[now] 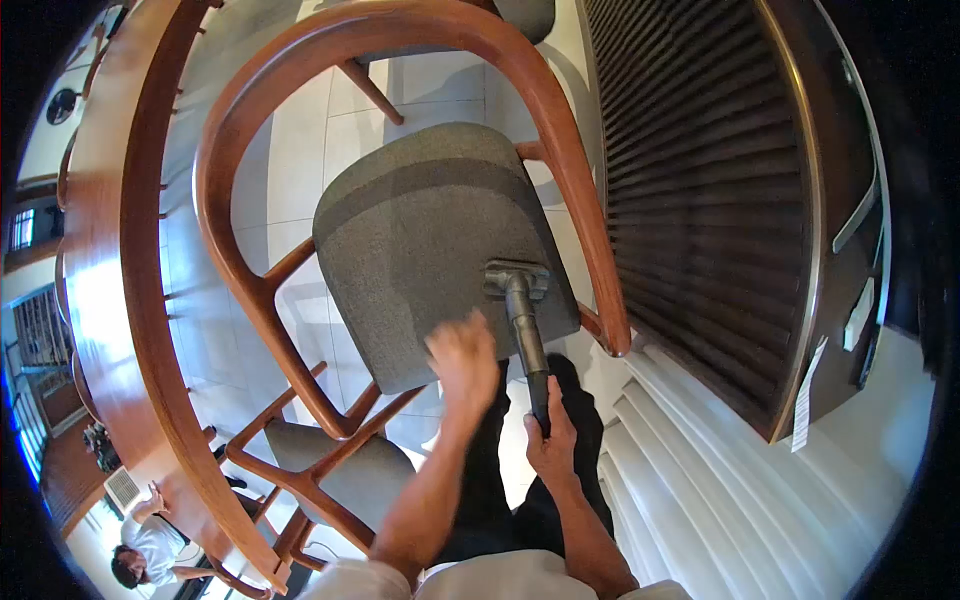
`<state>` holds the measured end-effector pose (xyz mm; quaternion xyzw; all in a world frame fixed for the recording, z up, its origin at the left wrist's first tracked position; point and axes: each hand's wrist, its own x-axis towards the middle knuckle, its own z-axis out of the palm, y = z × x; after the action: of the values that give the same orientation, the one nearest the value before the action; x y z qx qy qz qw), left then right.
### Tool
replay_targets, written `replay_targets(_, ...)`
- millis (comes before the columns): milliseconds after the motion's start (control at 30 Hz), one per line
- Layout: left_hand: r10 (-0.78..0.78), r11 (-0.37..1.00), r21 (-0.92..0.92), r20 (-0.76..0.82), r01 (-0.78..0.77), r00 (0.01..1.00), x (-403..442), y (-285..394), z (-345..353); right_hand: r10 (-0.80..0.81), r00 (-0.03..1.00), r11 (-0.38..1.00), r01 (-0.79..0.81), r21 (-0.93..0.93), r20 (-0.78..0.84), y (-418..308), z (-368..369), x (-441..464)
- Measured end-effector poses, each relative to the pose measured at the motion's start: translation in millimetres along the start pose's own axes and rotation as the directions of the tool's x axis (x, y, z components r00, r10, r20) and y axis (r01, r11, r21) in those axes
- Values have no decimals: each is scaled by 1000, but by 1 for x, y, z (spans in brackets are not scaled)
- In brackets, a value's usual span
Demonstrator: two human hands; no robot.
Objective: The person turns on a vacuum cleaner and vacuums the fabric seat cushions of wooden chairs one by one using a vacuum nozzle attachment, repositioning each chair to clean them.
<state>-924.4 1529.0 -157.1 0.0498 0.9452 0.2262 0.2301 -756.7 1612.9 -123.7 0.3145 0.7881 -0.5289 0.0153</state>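
A person's right hand [551, 438] wraps its fingers around the dark handle of a tubular vacuum tool [527, 335], whose wide, ridged head lies over the near right part of a chair's gray seat [420, 230]. The left hand [465, 365], blurred, hovers at the seat's near edge, left of the tube; whether its fingers are spread or pressed together, one cannot tell.

The upholstery is a coarse, matte weave, rounded at the far corners and crossed by a darker curved band. Around it sweeps a polished, reddish-brown wooden frame [225, 180], its smooth rail bent into a broad horseshoe with blunt arm ends.

Fabric runs wide and flat beyond the tool's head and to its left, while the right seat edge is close by. Pale floor tiles [300, 190] show between seat and rail. On the left, a strip of floor separates the rail from a long, glossy wooden table [95, 290]; a second chair [365, 480] crowds the near left. On the right, the arm end stops near a dark, ribbed cabinet [700, 190] and a pleated white curtain [690, 450]. Another person [158, 545] in white leans at the table's near end.
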Motion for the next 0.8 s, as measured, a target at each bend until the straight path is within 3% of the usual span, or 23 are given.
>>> replay_targets(33, 25, 999, -36, -123, -29, 992, 37, -10, -3, 14, 1000, 1000, -14, 5, -9, -3, 1, -3)
replay_targets(67, 116, 990, 103, -261, -92, 958, 73, -13, -3, 22, 999, 1000, -22, -5, -24, -6, 3, 0)
replay_targets(100, 208, 962, 231, -279, -145, 937, 115, -20, 3, 26, 999, 1000, -27, -15, -43, -11, 5, 10)
replay_targets(133, 295, 916, 355, -283, -186, 912, 146, -31, 16, 72, 996, 995, -75, -60, -50, -18, 6, 31)
replay_targets(200, 352, 879, 414, -228, -237, 908, 176, -53, 42, -22, 990, 993, 6, -115, -137, -33, 17, 95)
replay_targets(267, 402, 838, 464, -174, -285, 899, 182, -62, 57, -38, 996, 963, 16, -269, -76, -44, 20, 147)
replay_targets(367, 378, 845, 466, -174, -262, 909, 182, -65, 53, 5, 997, 984, -18, -177, -76, -33, 16, 115)
replay_targets(400, 378, 846, 465, -175, -262, 909, 179, -64, 54, 407, 913, 905, -399, -145, 29, -50, 4, 93)
replay_targets(433, 377, 847, 464, -179, -260, 909, 182, -61, 54, 133, 989, 969, -143, -201, -65, -14, 10, 50)
replay_targets(467, 373, 849, 464, -187, -253, 909, 187, -58, 53, 72, 991, 969, -97, -225, -115, 1, 12, 24)
replay_targets(500, 366, 849, 467, -184, -247, 912, 186, -58, 52, 51, 987, 984, -75, -159, -155, -3, 11, 17)
replay_targets(567, 364, 843, 473, -153, -256, 919, 180, -60, 54, 324, 943, 945, -326, -16, -74, -33, 10, 58)
replay_targets(600, 365, 841, 478, -160, -251, 917, 181, -60, 54, 133, 979, 972, -158, -173, -152, -31, 20, 88)
replay_targets(700, 361, 838, 489, -161, -244, 919, 183, -59, 55, 196, 980, 978, -197, -65, -22, -44, 9, 150)
replay_targets(767, 361, 835, 491, -148, -248, 921, 179, -61, 56, 224, 975, 973, -224, -50, -4, -25, -1, 122)
replay_targets(800, 369, 838, 482, -154, -256, 917, 181, -63, 57, 80, 991, 979, -97, -177, -104, -6, 0, 95)
